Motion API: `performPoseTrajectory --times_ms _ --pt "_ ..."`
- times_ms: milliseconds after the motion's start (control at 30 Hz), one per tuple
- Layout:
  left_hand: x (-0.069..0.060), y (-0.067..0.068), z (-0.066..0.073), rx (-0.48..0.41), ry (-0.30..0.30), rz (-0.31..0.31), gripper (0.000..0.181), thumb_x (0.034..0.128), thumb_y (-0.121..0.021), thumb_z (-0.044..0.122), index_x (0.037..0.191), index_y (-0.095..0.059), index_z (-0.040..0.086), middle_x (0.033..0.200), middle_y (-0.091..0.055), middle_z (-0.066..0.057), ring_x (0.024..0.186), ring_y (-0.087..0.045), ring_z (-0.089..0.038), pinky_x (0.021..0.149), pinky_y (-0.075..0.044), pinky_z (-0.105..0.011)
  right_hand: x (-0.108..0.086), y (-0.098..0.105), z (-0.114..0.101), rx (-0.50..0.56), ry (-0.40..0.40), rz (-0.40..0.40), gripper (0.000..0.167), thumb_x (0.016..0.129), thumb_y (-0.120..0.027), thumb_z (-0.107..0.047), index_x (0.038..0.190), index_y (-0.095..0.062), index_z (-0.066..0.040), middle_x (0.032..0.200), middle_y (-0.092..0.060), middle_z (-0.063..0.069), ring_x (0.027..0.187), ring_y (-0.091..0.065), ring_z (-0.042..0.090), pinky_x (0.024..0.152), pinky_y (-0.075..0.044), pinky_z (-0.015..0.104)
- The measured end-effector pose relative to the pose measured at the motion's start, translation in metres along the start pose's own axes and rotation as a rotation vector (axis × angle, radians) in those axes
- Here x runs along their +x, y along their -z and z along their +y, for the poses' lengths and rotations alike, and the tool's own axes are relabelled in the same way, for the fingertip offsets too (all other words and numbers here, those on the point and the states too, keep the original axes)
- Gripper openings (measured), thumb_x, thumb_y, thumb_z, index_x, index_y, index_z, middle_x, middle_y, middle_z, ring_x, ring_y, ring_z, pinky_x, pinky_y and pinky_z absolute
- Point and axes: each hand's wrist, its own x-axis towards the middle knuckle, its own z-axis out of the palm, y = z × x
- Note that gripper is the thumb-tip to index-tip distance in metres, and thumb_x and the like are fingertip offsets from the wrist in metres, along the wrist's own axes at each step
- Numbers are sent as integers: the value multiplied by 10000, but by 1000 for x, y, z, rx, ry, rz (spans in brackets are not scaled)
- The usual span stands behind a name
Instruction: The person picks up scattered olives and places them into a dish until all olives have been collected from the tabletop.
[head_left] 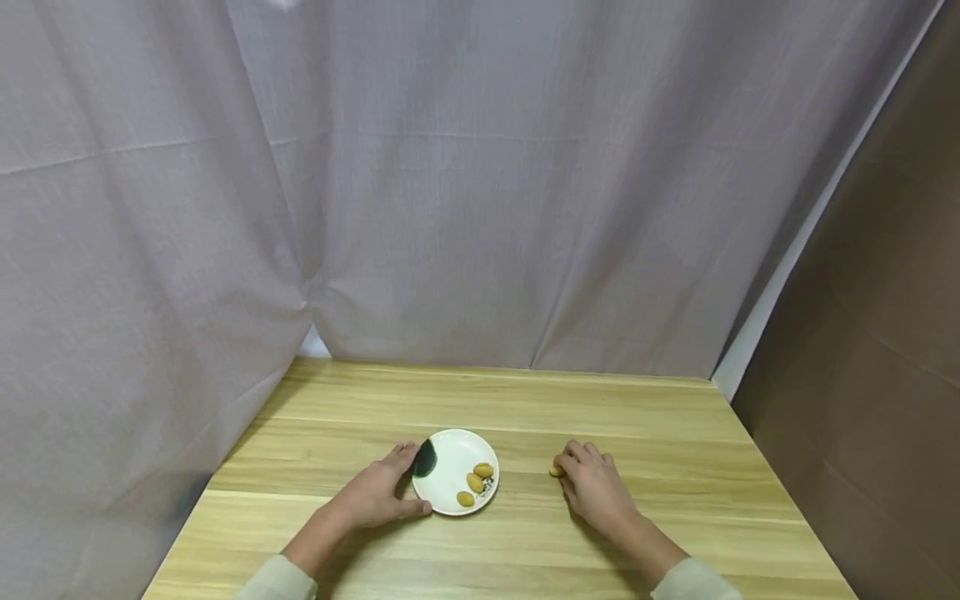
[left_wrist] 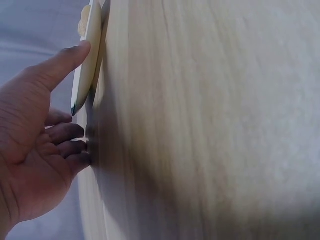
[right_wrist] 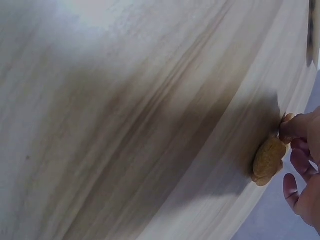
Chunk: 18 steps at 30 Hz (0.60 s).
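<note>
Left hand (head_left: 375, 496) is at the left side of the plate (head_left: 450, 460). Thumb touches the near rim, fingers reach the far-left edge. Grip is loose and spread wide: fingers relaxed, not closed round the plate. Plate sits on the table (head_left: 675, 454), white with a dark green patch on the left and a black-and-white speckled patch lower right.

Three plate pieces (head_left: 475, 482), yellow, oval, lie on its right half: two close together by the speckles, one nearer the person.

Right hand (head_left: 596, 490) is on the table, well apart from the plate on its right. Fingers bent down, thumb and a fingertip nearly together, pinching the held piece (head_left: 556, 471), which pokes out on the plate side. Can't tell if it's off the table.

Right wrist view shows more loose pieces (right_wrist: 270, 155) on the table just beside that thumb, one large in front, another partly hidden behind it. Exact count unclear.

Both sleeves (head_left: 279, 581) are pale. Grey curtain (head_left: 450, 208) behind the table, brownish sheet (head_left: 862, 400) on the right.
</note>
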Motion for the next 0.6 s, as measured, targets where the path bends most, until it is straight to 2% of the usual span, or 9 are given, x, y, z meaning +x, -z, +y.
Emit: performPoseTrajectory --times_ms 167,367,467,600 --pt "0 -6 -4 4 -37 27 1084 888 -912 524 1707 -391 42 1724 -436 -285 1619 -390 -525 1299 -361 -703 -1 -3 0 -11 28 53 229 858 -936 -39 1021 -798 -121 1048 -717 -35 915 -609 160 751 -503 323" --pt "1 -6 -5 -11 -33 15 1099 881 -916 529 1712 -384 47 1726 -425 -295 1623 -379 -529 1318 -340 -688 -2 -5 0 -27 48 72 236 843 -943 -33 978 -781 -140 1033 -725 -41 892 -602 140 714 -473 286" --pt "2 -5 -5 -24 -38 13 1091 885 -917 520 1712 -384 47 1728 -420 -298 1623 -376 -531 1321 -338 -684 -3 -5 1 -49 61 90 249 832 -955 -39 981 -781 -137 1011 -722 -39 874 -602 140 697 -482 289" --pt "3 -4 -5 -37 -32 12 1091 886 -918 513 1707 -387 31 1735 -407 -296 1629 -370 -521 1328 -331 -673 -3 -6 3 -53 67 104 266 823 -965 -52 1000 -784 -134 993 -715 -42 855 -578 135 687 -438 269"
